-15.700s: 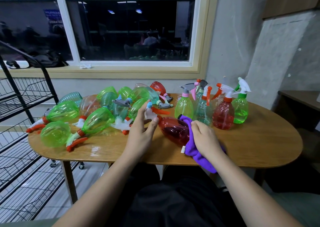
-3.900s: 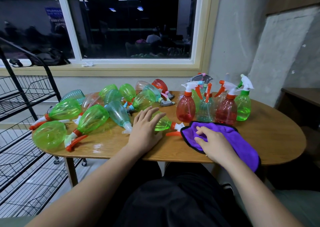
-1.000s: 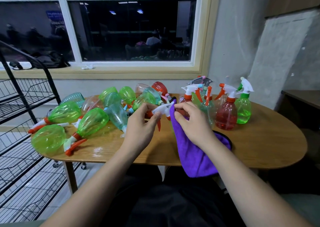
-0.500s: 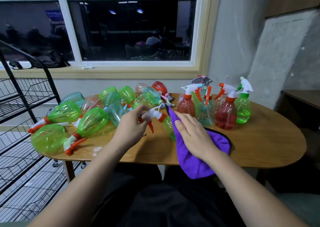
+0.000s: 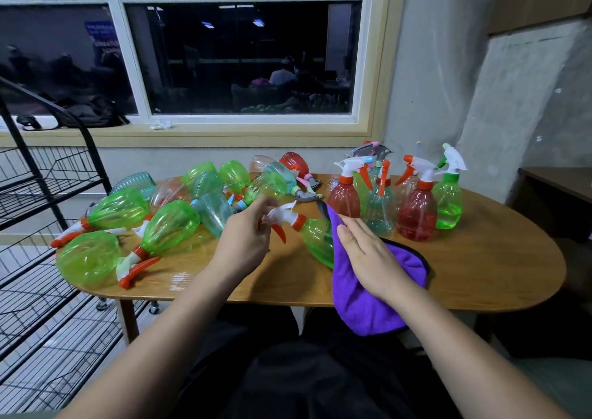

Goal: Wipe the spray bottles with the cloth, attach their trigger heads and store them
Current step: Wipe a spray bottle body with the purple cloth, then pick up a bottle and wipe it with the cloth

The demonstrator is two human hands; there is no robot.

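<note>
Over the wooden counter [image 5: 480,258], the left grip [image 5: 245,236] is pinching the white trigger head [image 5: 282,215] of a green plastic spray bottle [image 5: 315,241] while the right grip [image 5: 368,255], fingers straight, is pressing a purple cloth [image 5: 355,303] onto it.

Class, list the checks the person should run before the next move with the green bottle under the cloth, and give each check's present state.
1. Left hand grips the trigger head: ok.
2. Trigger head sits on the green bottle neck: ok.
3. Head screwed tight: cannot tell.
4. Right hand presses the purple cloth flat on the bottle: ok.
5. Bottle wiped all round: cannot tell.
</note>
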